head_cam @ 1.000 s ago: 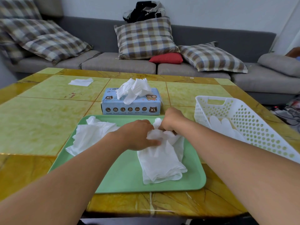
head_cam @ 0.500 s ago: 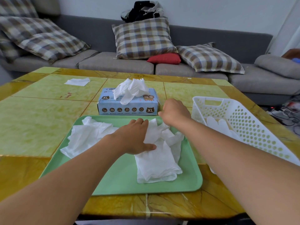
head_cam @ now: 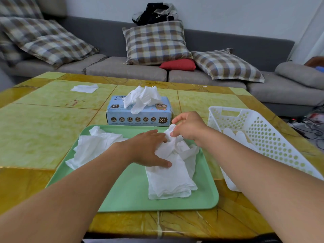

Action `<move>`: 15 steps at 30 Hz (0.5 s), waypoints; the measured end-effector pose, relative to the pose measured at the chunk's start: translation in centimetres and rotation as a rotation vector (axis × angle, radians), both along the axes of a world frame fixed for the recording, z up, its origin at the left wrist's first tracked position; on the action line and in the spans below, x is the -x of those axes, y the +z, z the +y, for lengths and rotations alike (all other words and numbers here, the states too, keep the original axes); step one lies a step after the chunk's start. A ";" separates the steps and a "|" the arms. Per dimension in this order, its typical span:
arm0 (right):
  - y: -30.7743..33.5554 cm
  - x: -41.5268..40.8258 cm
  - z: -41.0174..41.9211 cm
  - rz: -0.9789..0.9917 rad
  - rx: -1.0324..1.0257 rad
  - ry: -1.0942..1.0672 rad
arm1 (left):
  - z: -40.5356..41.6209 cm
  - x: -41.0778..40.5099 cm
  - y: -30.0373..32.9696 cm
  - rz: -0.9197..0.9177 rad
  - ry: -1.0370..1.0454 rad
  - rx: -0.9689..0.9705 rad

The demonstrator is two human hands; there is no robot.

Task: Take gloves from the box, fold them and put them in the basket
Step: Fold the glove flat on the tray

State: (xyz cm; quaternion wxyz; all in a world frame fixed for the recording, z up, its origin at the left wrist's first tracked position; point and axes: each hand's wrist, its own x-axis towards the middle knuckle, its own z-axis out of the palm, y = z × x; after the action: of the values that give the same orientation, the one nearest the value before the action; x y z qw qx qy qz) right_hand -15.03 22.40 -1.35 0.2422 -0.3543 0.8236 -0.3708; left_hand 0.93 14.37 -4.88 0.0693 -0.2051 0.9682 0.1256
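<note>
Both bare forearms reach forward. The left hand (head_cam: 148,149) lies palm down, fingers (head_cam: 157,135) straight and pressing. The right hand (head_cam: 188,128) hovers higher, fingertips pinched together.

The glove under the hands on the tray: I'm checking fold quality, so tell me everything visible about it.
The glove is white, thin and crinkly, like disposable plastic film. It lies crumpled and partly folded on the right half of the green tray, its finger end toward the near edge. The left hand presses it flat with straight fingers, while the right hand pinches and lifts its far end.
</note>
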 end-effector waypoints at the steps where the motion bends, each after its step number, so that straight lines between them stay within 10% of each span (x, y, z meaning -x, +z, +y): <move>1: -0.1 -0.1 0.3 -0.019 0.064 0.035 | 0.0 0.0 0.0 0.000 0.007 0.004; 15: 0.1 -0.4 -1.3 0.329 -0.008 0.092 | 0.9 0.0 0.4 -0.105 0.132 0.193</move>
State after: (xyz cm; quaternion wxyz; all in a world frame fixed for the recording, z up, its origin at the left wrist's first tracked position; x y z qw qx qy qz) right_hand -14.61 21.09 -1.26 0.1219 -0.4467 0.8364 -0.2931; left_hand 0.96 15.27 -4.45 0.0913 -0.2804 0.9552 0.0254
